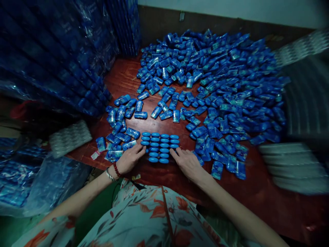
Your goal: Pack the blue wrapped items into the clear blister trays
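Observation:
Small blue wrapped packets [159, 144] stand side by side in neat rows on the reddish-brown table, with their narrow edges up. At the left end of these rows is my left hand [131, 157], its fingers closed at a blue packet and a red bead bracelet and a silvery bangle on the wrist. My right hand [189, 164] is at the right end, thumb and fingers closed against the packets there. The fingertips partly cover what they hold. Loose packets [115, 151] lie close to my left hand, and more [217, 169] lie beyond my right.
A large heap of blue packets [218, 75] covers the back and right of the table [123, 73]. Tall wrapped stacks [59, 51] rise at the left. Moulded plastic trays stand at the left [70, 137] and right [294, 168]. A wall [231, 13] is behind.

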Action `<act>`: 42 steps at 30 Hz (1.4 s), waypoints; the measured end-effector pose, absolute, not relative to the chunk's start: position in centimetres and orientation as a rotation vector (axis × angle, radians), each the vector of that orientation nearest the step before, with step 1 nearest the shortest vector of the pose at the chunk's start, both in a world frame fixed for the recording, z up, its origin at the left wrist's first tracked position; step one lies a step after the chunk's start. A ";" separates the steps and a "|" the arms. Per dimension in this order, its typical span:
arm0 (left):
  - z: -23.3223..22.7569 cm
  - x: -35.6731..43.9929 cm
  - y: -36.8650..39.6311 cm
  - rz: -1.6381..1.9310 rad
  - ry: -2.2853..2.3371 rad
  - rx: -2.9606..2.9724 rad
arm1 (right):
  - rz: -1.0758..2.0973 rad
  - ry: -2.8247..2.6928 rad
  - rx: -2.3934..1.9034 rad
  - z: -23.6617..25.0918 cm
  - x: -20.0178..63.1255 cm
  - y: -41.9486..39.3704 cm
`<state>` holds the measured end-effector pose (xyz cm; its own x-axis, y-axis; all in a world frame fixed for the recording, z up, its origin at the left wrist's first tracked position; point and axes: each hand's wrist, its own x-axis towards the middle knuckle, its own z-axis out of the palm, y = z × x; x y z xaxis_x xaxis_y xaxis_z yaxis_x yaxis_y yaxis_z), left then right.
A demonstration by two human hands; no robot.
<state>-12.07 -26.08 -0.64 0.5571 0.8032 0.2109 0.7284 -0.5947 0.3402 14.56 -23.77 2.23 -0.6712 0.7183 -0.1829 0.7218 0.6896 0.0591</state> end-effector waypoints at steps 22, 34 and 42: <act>-1.6 -11.9 -32.2 0.388 2.164 2.086 | -0.390 2.263 2.556 -0.5 19.6 -31.6; -0.6 -11.9 -33.3 0.838 1.942 1.966 | -0.099 2.237 2.620 -1.9 20.2 -30.5; -0.4 -10.7 -31.2 1.131 1.834 1.957 | -0.005 2.481 2.308 -3.5 20.8 -29.6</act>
